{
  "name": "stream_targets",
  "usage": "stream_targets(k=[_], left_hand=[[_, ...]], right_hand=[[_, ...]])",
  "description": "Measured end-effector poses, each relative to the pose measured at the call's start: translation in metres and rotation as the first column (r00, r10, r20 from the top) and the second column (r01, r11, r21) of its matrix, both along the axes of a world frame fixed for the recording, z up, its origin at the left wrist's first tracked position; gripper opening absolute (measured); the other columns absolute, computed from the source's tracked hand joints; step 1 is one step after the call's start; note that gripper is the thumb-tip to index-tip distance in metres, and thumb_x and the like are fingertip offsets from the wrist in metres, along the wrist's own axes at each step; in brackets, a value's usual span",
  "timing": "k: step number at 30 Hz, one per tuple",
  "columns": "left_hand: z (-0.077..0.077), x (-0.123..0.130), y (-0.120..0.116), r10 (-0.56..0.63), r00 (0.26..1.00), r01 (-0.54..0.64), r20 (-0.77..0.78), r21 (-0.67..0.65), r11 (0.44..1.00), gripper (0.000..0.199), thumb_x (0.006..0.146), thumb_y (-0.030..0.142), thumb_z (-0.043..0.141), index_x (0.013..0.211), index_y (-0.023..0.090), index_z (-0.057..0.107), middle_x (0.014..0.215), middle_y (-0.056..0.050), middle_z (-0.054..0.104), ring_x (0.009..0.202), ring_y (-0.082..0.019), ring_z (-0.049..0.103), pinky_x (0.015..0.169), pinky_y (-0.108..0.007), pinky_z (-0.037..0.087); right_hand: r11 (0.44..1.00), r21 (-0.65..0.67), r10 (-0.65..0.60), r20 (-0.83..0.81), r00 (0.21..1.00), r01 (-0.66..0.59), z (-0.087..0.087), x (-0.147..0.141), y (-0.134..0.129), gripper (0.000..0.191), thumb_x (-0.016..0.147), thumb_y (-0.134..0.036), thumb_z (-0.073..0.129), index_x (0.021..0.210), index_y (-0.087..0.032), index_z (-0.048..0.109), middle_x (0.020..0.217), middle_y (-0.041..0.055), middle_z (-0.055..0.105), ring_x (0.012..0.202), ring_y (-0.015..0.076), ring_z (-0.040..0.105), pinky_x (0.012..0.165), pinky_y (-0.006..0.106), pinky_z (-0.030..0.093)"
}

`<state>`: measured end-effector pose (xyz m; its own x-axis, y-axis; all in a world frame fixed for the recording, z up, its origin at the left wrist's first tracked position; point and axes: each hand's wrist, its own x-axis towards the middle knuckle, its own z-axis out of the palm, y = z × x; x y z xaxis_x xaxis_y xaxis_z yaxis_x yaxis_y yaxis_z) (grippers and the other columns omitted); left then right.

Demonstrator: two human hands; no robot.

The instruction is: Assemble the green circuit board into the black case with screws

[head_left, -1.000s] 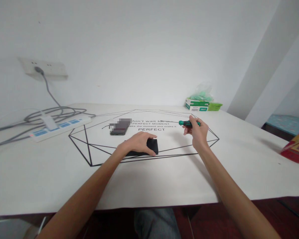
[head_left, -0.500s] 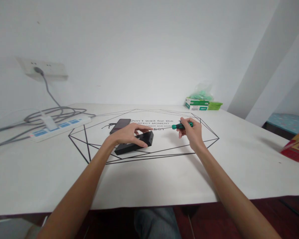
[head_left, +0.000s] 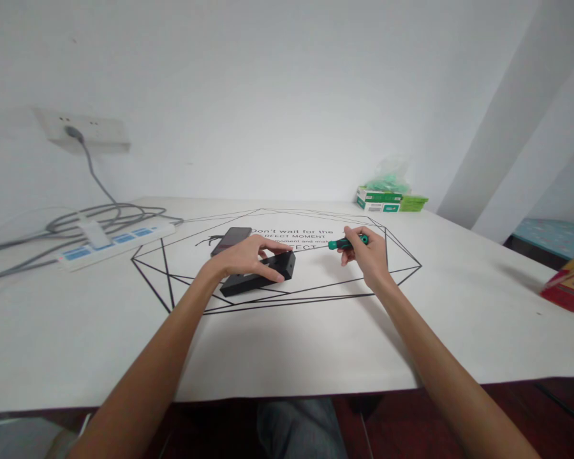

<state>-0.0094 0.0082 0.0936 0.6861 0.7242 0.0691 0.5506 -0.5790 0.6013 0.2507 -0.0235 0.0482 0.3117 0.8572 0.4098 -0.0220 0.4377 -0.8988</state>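
A long black box [head_left: 258, 278] lies slantwise on the white table, and my left hand [head_left: 251, 256] grips it across its sides, thumb on the near side and fingers on the far side. My right hand [head_left: 367, 252] is closed round the green and black handle of a screwdriver [head_left: 345, 243]. Its thin shaft points left, toward the right end of the box; whether the tip touches the box is too small to tell. Just behind my left hand lies a dark phone [head_left: 232, 238], partly hidden by it.
A white power strip [head_left: 119, 243] with grey cables [head_left: 100, 218] sits at the left. Green and white boxes [head_left: 379, 200] under a plastic bag [head_left: 391, 178] stand at the back right. A red and yellow package [head_left: 571, 284] is at the right edge.
The screwdriver and my right hand have shifted very slightly to the left. My left hand keeps its hold on the black box.
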Motion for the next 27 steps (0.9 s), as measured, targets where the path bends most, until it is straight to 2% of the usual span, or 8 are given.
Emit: stream_targets(k=[10,17,20,23,27], left_hand=[[-0.003,0.000,0.003,0.004,1.000,-0.004,-0.003,0.010,1.000,0.071,0.061,0.047,0.080,0.126,0.026,0.063,0.130,-0.005,0.063,0.121,-0.029,0.054,0.101,-0.040,0.043],[-0.006,0.002,0.003,0.015,1.000,-0.015,-0.003,0.012,1.000,0.071,0.061,0.044,0.080,0.127,0.027,0.062,0.130,-0.006,0.063,0.120,-0.029,0.054,0.098,-0.040,0.044],[-0.008,0.002,0.004,0.026,0.999,-0.026,0.023,0.010,1.000,0.083,0.059,0.043,0.081,0.136,0.027,0.054,0.125,-0.008,0.065,0.117,-0.028,0.056,0.098,-0.041,0.043],[-0.011,0.002,0.005,0.038,0.998,-0.039,0.039,0.009,0.999,0.094,0.059,0.042,0.082,0.143,0.026,0.043,0.123,-0.009,0.065,0.113,-0.027,0.058,0.096,-0.041,0.044],[-0.015,0.003,0.006,0.019,0.998,-0.019,0.059,0.003,1.000,0.099,0.059,0.042,0.082,0.146,0.028,0.037,0.121,-0.008,0.064,0.113,-0.027,0.057,0.097,-0.041,0.042]], right_hand=[[1.000,0.012,0.000,0.028,1.000,0.000,0.002,-0.001,-0.002,0.036,0.075,-0.048,0.071,0.070,-0.017,0.054,0.050,0.0011,0.065,0.033,0.0121,0.054,0.033,0.022,0.045],[0.999,0.034,-0.013,0.115,0.993,0.009,0.003,-0.001,-0.003,0.037,0.079,-0.052,0.066,0.072,-0.018,0.054,0.053,0.0010,0.064,0.034,0.0126,0.056,0.033,0.022,0.045],[0.997,-0.017,0.081,0.085,0.993,-0.080,0.004,0.002,-0.004,0.033,0.078,-0.049,0.067,0.082,-0.020,0.053,0.054,-0.0019,0.064,0.036,0.0138,0.057,0.036,0.026,0.050],[0.978,-0.053,0.201,0.015,0.980,-0.199,0.003,0.007,-0.003,0.032,0.075,-0.039,0.069,0.094,-0.023,0.050,0.056,-0.0056,0.064,0.040,0.0140,0.057,0.042,0.032,0.056],[0.972,-0.067,0.228,0.016,0.974,-0.226,0.001,0.011,-0.002,0.032,0.071,-0.037,0.072,0.089,-0.023,0.049,0.056,-0.0046,0.064,0.040,0.0150,0.058,0.042,0.034,0.056]])
